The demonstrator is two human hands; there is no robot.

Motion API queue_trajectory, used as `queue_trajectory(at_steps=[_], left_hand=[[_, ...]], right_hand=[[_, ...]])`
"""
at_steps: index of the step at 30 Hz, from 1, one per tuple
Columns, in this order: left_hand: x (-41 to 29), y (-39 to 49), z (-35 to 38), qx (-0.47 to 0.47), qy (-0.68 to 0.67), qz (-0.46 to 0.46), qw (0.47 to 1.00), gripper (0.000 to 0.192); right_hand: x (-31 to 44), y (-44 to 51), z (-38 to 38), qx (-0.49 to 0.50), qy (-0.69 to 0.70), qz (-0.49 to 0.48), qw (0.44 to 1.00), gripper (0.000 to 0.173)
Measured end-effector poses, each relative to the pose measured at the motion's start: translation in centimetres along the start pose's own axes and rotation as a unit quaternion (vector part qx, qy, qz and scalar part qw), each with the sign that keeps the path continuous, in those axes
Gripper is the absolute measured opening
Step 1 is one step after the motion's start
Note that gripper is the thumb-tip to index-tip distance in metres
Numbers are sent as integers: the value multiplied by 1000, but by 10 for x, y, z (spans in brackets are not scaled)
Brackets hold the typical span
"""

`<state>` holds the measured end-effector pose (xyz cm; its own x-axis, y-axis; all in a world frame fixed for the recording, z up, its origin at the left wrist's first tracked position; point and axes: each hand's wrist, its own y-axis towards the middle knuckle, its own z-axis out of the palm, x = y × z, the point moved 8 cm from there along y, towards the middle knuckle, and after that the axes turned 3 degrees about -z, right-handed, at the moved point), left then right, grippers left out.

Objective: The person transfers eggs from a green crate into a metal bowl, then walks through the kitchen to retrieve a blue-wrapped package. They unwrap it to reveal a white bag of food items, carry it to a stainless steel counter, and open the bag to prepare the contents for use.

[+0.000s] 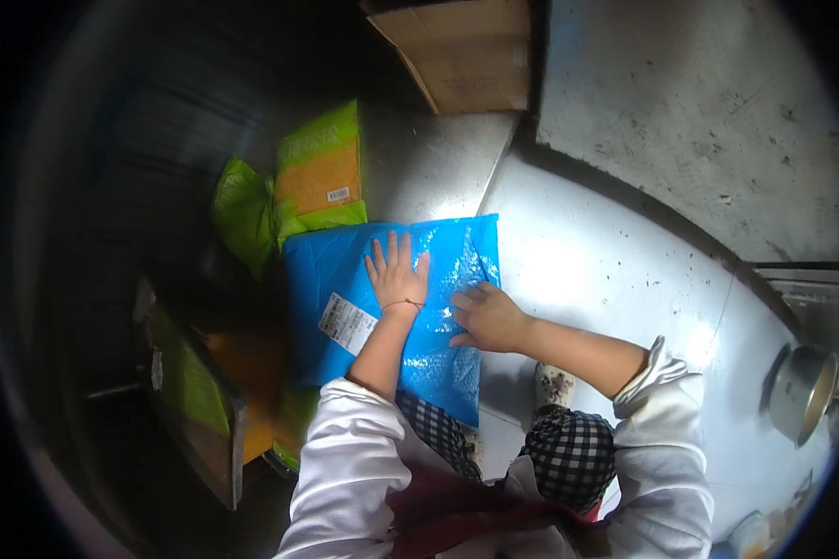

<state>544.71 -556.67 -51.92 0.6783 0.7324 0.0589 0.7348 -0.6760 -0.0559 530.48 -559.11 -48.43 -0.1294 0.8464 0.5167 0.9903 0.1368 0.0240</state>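
A blue plastic package [349, 262] lies before me, its film creased and shiny along the right side. It bears a white printed label [346, 325]. My left hand [398, 283] rests palm down on its upper middle, fingers spread and holding nothing. My right hand [493, 318] touches the package near its right edge with bent fingers, thumb apart below them. Whether film is pinched under those fingertips is hidden.
Beyond the package lies a green and orange plastic package [321, 168], beside a loose green plastic piece [243, 209]. A cardboard box [468, 63] stands at the top. More green and orange packages [182, 363] are at the left. A metal pot [800, 395] sits far right.
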Motion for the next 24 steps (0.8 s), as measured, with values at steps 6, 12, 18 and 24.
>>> queue_trajectory(at_steps=[6, 12, 18, 24], left_hand=[[1, 2, -1, 43, 32, -11, 999, 54], [18, 5, 8, 26, 35, -20, 999, 56], [5, -5, -23, -21, -25, -11, 999, 63], [-55, -100, -38, 165, -22, 92, 982, 64]], right_hand=[[25, -28, 21, -2, -33, -51, 998, 24], [8, -60, 9, 3, 39, -135, 990, 14], [17, -46, 43, 19, 34, -105, 994, 19], [45, -40, 59, 34, 7, -70, 997, 10]])
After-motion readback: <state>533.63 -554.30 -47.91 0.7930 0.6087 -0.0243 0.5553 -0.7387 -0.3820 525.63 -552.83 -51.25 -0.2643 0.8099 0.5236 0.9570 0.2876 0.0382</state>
